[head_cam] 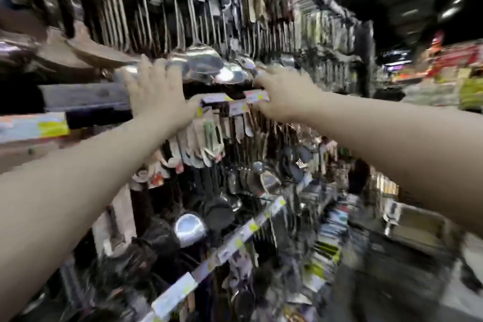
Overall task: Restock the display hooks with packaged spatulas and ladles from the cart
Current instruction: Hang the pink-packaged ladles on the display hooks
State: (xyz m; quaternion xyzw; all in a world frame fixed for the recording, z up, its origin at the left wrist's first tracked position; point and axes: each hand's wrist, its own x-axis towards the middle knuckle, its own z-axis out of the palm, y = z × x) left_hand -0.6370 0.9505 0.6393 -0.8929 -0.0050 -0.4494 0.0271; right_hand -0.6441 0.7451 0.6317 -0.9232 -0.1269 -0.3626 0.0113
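Rack is packed tight, hanging stock fills upper left to centre right; the only open room is the blurred aisle at the right edge and lower right. Label strip runs across mid frame between the two hands. A slanted shelf edge with yellow tags cuts the lower centre.

Left hand is flat with fingers straight and slightly spread, fingertips against the ladles hanging mid frame. Right hand is at the right end of the same ladle row, just above the label strip. Its fingers are motion-blurred, so can't tell if it pinches anything.

Ladles are shiny steel with rounded bowls and thin straight handles going up. Packaged utensils hang under the strip, card and plastic sleeves, dark handles. Steel tray at lower right, rectangular, dull grey
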